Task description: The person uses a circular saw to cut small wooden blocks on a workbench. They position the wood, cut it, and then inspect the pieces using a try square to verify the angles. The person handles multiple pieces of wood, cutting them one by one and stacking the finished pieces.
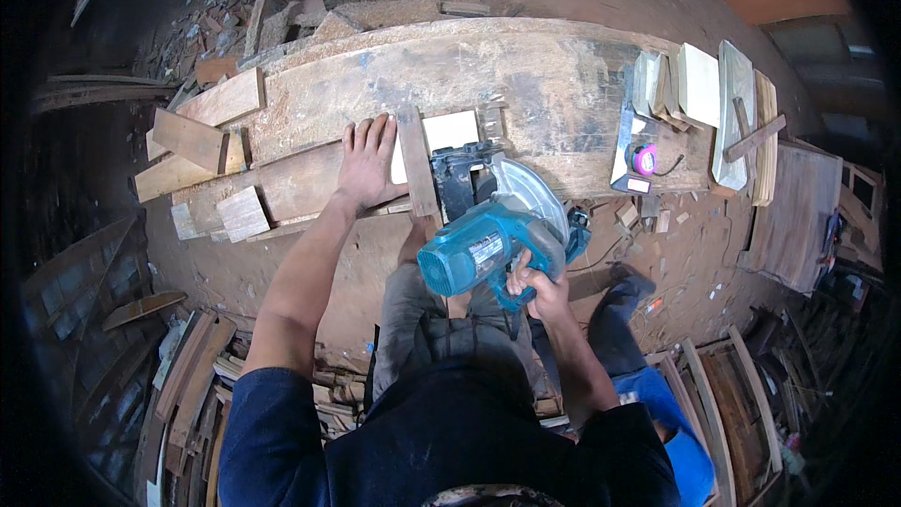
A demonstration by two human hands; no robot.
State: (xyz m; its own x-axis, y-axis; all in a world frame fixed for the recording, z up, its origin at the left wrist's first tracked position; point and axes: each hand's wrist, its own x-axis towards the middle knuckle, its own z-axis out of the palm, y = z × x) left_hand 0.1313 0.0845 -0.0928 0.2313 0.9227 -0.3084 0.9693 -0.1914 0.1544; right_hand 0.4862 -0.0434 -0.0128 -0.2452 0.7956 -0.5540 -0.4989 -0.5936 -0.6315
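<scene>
A teal circular saw [474,246] with a silver blade guard sits at the near edge of the wooden bench [563,66]. My right hand [535,286] is wrapped round its rear handle. My left hand [371,164] lies flat with fingers stretched, pressing down beside a narrow wooden strip [418,164]. The strip lies crosswise over a pale board [450,130], which shows on both sides of it, and the saw's base is next to the strip. Blade and cutting edge are hidden under the guard and body.
On the bench's right lie a pink tape measure [644,159], a metal square [621,145] and stacked pale boards [699,84]. Offcuts [192,141] sit at its left end. A blue container [680,441] and piled planks [197,376] stand near my legs; wood scraps litter the ground.
</scene>
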